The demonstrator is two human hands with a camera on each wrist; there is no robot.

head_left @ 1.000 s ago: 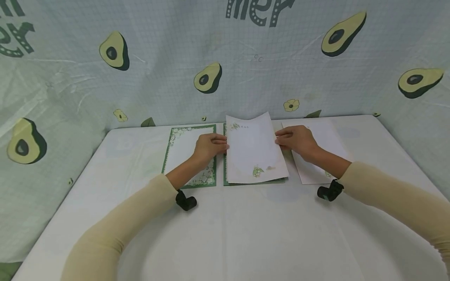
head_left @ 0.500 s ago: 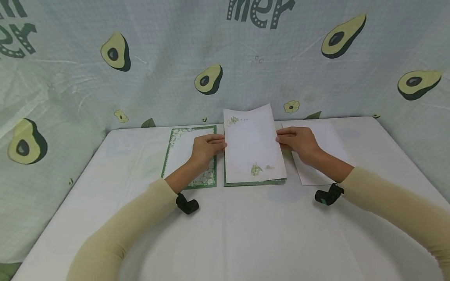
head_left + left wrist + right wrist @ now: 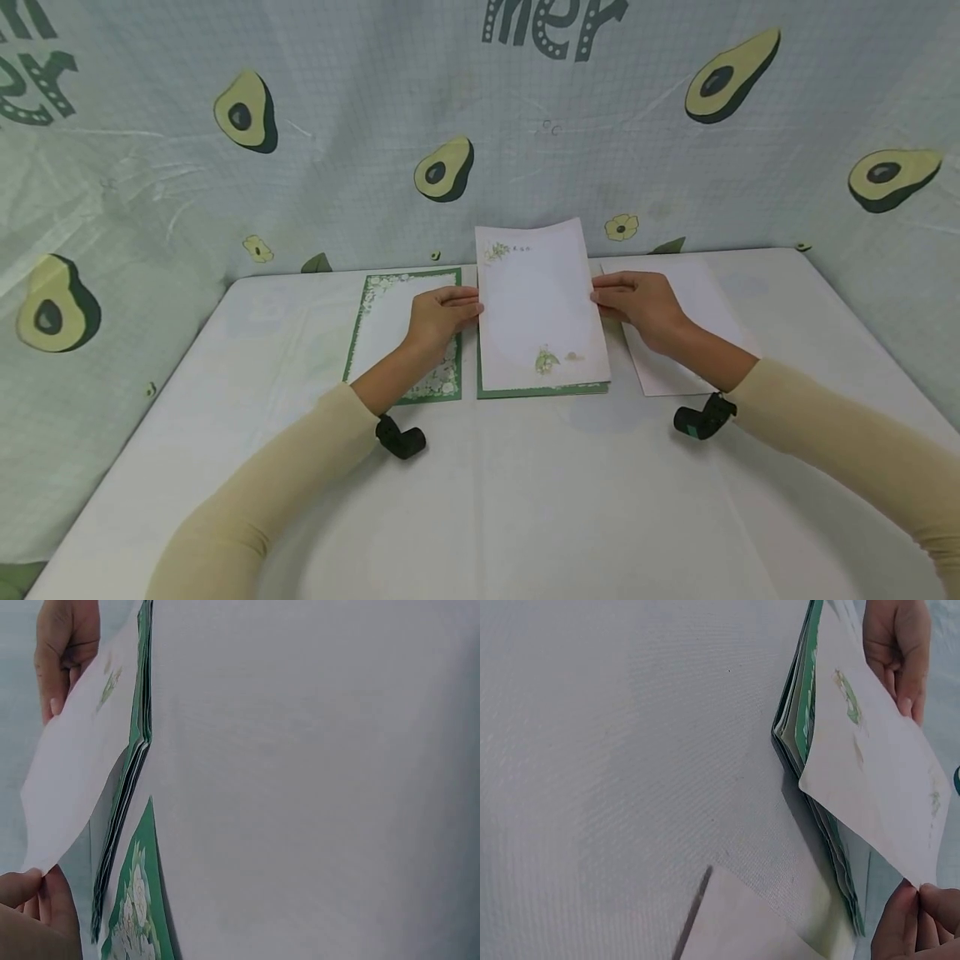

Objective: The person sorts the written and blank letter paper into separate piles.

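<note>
At nine and three o'clock, your left hand (image 3: 441, 318) and right hand (image 3: 640, 305) pinch a smooth, bowed paper sheet (image 3: 538, 310) above a layered, green-bordered stack (image 3: 547, 391).

From where I stand, the white tabletop (image 3: 525, 483) bears, left to right, a green-bordered floral sheet (image 3: 390, 308), a stack of green-edged papers (image 3: 532, 392) and a pale sheet (image 3: 701, 287)

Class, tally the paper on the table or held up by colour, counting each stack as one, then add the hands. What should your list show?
Green-bordered paper: 2 (left-side paper, middle stack)
Pale, unbordered paper: 2 (held sheet, right-side paper)
Hands: 2 (left hand, right hand)
Total: 6
</note>
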